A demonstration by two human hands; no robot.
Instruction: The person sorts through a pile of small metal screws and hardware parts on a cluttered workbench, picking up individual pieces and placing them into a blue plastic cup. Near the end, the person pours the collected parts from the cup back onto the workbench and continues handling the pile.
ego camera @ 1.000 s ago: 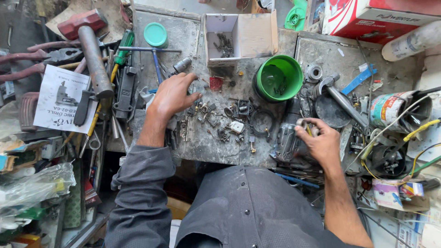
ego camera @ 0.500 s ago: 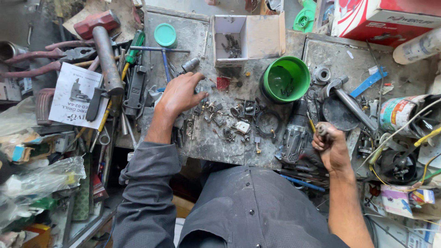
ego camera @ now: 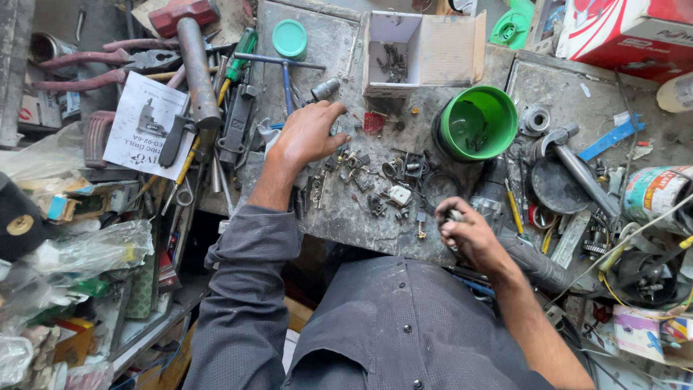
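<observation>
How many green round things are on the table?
3: a lid at the top left, a bowl right of the open box, and a spool at the top edge. Clutter may hide more.

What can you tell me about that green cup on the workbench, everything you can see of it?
The green cup is a round, bright green container that looks like plastic, with a thick rolled rim. It stands upright and open on the grey metal bench top, just right of the small open cardboard box. A few small dark metal parts, perhaps screws, lie inside near its right wall. Neither hand touches it; the right hand is below it, the left hand off to its left.
</observation>
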